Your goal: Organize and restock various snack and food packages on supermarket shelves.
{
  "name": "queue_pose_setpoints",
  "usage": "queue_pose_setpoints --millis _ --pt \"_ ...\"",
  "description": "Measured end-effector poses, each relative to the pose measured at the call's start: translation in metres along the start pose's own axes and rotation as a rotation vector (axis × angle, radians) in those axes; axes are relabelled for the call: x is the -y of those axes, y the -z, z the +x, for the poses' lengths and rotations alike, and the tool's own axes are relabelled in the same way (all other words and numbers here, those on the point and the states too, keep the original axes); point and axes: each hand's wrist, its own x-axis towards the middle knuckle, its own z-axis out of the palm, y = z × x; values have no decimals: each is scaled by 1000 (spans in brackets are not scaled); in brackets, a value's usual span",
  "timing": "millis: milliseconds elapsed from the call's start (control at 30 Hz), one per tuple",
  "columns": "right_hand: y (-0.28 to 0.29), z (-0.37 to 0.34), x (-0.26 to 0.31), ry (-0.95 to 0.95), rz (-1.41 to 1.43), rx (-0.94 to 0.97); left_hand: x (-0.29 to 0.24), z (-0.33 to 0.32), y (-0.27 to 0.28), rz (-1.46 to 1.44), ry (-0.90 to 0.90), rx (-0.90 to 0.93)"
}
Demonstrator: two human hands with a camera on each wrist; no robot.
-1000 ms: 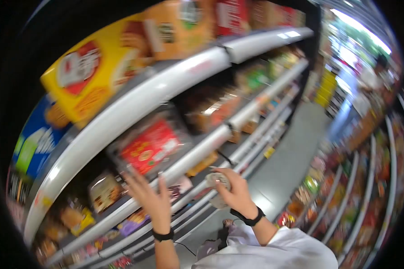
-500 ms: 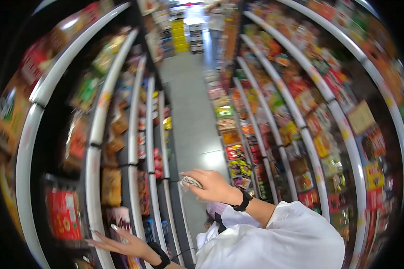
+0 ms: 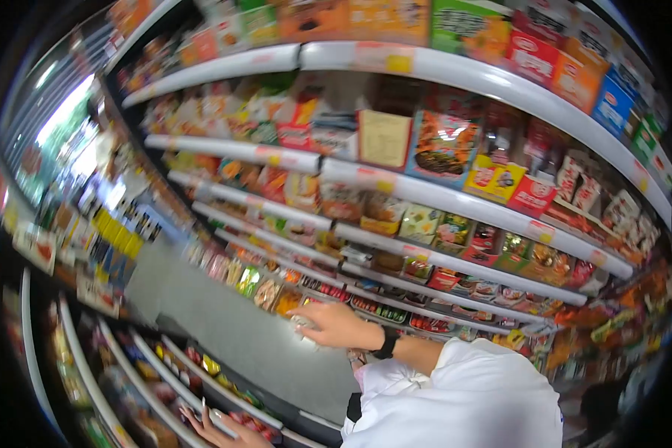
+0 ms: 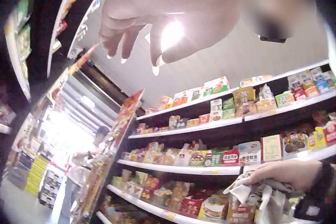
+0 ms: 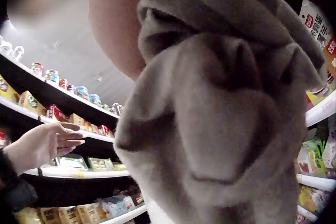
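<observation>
A crumpled grey-beige cloth (image 5: 210, 108) hangs in folds from my right hand (image 3: 343, 326), which grips it in front of my body, over the aisle floor. The left wrist view also shows this cloth (image 4: 260, 195) bunched under the fingers, its loose end drooping. My left hand (image 3: 224, 431) is low at the bottom edge of the head view, beside the left shelves. Nothing is in it, and its fingers are extended and slightly spread. From the right wrist, that left hand (image 5: 42, 144) appears with its fingers pointing across the aisle.
Shelves packed with snack bags and boxes rise on the right, with white front rails (image 3: 455, 193). More shelves (image 3: 89, 373) line the left. Grey floor (image 3: 209, 336) runs between them towards yellow crates (image 3: 116, 235) near a bright doorway. A person (image 4: 81, 166) stands farther along.
My head view has swung from the left shelves round to the right ones. The right hand keeps hold of the cloth. My left hand has moved away from the red package, to the lower edge of the view.
</observation>
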Motion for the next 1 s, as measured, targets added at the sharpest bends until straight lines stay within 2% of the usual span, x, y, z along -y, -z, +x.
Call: queue_pose_setpoints --millis 33,67,100,133,167,200,267,333,400,467,500,533,600,633,667,700,733,800,833,867,933,1000 --pt "-1 6 -4 8 15 -42 -4 10 -7 86 -83 78" --pt "-1 11 -8 13 22 -87 -10 21 -26 -229 -50 81" --pt "3 16 -10 -23 -17 -149 -9 30 -41 -204 -79 137" --pt "6 21 -12 -32 -12 -129 -14 38 -56 -249 -84 188" --pt "11 21 -15 -38 -5 -102 -31 42 -71 -442 70 237" --pt "17 17 -21 -67 -39 -147 -23 54 -81 -60 -382 298" --pt "33 11 -34 -41 -76 -114 -27 57 -119 -314 -358 396" --pt "60 -7 -39 -121 -156 -162 -40 62 -154 -466 -444 485" --pt "77 -35 -43 -292 -310 -178 -55 59 -183 -595 -513 585" --pt "82 -70 -54 -391 -319 -282 -64 53 -204 -646 -742 735" --pt "83 -86 -53 -514 -332 -287 -67 52 -211 -537 -848 797" --pt "83 -102 -48 -638 -340 -297 -71 46 -218 -597 -807 889" --pt "70 -132 -44 -677 -397 -469 -81 37 -230 -671 -800 1010" --pt "65 -144 -41 -812 -402 -425 -86 34 -233 -713 -795 1091" --pt "62 -149 -24 -837 -400 -444 -89 33 -233 -747 -782 1172" --pt "61 -149 -1 -940 -357 -441 -92 35 -231 -672 -890 1157" --pt "59 -150 13 -1038 -314 -434 -93 36 -233 -680 -902 1171" --pt "34 -156 10 -1044 -321 -445 -95 36 -241 -793 -979 1193" --pt "24 -156 10 -942 -340 -532 -93 32 -247 -837 -858 1318" --pt "16 -154 12 -836 -359 -613 -94 31 -247 -835 -863 1329" --pt "8 -146 15 -849 -360 -642 -99 30 -246 -861 -954 1382" --pt "11 -132 31 -933 -328 -833 -94 22 -250 -871 -971 1520"
